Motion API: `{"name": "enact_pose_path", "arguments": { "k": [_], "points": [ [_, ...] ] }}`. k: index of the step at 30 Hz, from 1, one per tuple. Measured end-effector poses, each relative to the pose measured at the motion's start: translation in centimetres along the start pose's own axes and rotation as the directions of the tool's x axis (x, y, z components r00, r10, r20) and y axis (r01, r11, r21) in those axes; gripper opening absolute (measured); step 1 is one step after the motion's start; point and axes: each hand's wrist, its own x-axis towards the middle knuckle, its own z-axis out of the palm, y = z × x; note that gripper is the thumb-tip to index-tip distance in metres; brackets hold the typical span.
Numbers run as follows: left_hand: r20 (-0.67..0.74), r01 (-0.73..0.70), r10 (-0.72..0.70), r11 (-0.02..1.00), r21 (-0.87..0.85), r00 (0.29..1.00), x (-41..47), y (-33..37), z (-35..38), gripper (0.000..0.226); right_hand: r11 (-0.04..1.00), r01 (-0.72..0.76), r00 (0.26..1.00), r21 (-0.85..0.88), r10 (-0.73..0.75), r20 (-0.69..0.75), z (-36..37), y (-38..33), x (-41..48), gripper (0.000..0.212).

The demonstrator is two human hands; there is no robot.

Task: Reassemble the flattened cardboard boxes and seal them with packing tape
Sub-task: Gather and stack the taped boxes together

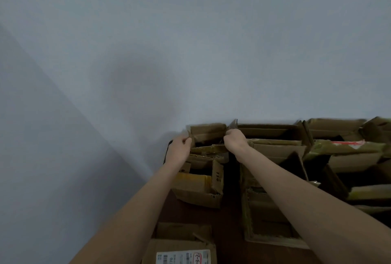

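Reaching forward, my left hand (179, 146) and right hand (234, 140) each clench fingers round opposite flaps of a small cardboard box (208, 131) (it sits hard against the wall (190, 52)). Pulling unevenly could tear the worn flaps or jostle the crowded neighbouring boxes (275, 150).

Pretty dim, flat greyish light going on here. A soft shadow (139, 90) is sitting on the wall (232, 31) up-left of the left hand (180, 147). Boxes (338, 129) way right of the right hand (235, 141) are smearing, edges bending fisheye-style.
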Motion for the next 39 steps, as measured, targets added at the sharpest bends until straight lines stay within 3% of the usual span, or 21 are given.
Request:
{"name": "enact_pose_path", "arguments": {
  "k": [5,8,11,14,16,20,23,25,26,29,34,36,39],
  "points": [
    [-0.039,0.098,-0.1,0.993,-0.059,0.994,1.6,0.4,0.2,0.016,0.994,0.106,0.992,-0.03,-0.107,-0.062,-1.5,-0.9,-0.1,0.052],
    [-0.083,0.085,-0.089,0.995,-0.057,0.993,3.6,0.3,0.8,0.02,0.989,0.143,0.98,0.024,-0.138,-0.144,-2.0,-0.7,-0.3,0.052],
    [0.002,0.077,-0.078,0.989,-0.128,0.997,5.3,-0.7,1.6,0.011,0.985,0.161,0.967,0.054,-0.147,-0.207,-2.2,0.0,-0.8,0.044],
    [-0.013,0.004,-0.005,0.996,-0.091,1.0,1.9,0.8,-0.3,0.037,0.974,0.215,0.952,0.066,-0.194,-0.238,-1.7,0.7,-1.7,0.03],
    [-0.053,-0.012,0.008,0.998,-0.068,0.999,-0.4,0.5,-2.1,0.049,0.979,0.202,0.968,0.014,-0.197,-0.158,-0.9,1.0,-2.7,0.026],
    [-0.012,0.032,-0.031,0.997,0.076,0.999,-4.4,-2.4,-4.0,0.075,0.949,0.125,0.992,-0.288,-0.119,0.039,1.3,1.8,-5.2,0.058],
    [0.044,0.057,-0.066,0.984,0.169,0.997,-6.9,-4.5,-2.9,0.082,0.938,0.018,0.996,-0.346,0.014,0.09,3.2,2.7,-6.5,0.076],
    [0.039,-0.001,-0.007,0.98,0.197,0.999,-8.4,-5.4,-1.7,0.067,0.954,-0.063,0.988,-0.294,0.102,0.118,4.1,3.2,-6.9,0.078],
    [0.001,-0.021,0.021,0.984,0.179,1.0,-9.2,-5.8,-1.2,0.055,0.96,-0.086,0.985,-0.266,0.121,0.12,4.3,3.6,-6.9,0.069],
    [-0.152,-0.087,0.094,0.995,0.051,0.984,-11.1,-6.5,-1.2,0.021,0.98,-0.059,0.993,-0.189,0.077,0.09,3.8,4.1,-7.2,0.016],
    [-0.205,-0.188,0.157,0.972,-0.138,0.966,-12.7,-5.5,-3.5,0.024,0.983,-0.102,0.995,0.155,0.102,0.004,1.9,3.9,-8.2,0.013],
    [-0.195,-0.281,0.259,0.955,-0.095,0.946,-13.3,-5.1,-4.7,0.026,0.951,-0.126,0.992,0.284,0.119,0.04,0.8,3.7,-8.8,0.014],
    [-0.026,-0.34,0.339,0.939,-0.053,0.94,-14.5,-4.7,-5.8,0.012,0.939,-0.053,0.999,0.339,0.045,0.03,-1.1,3.2,-9.7,0.016]
  ]
}}
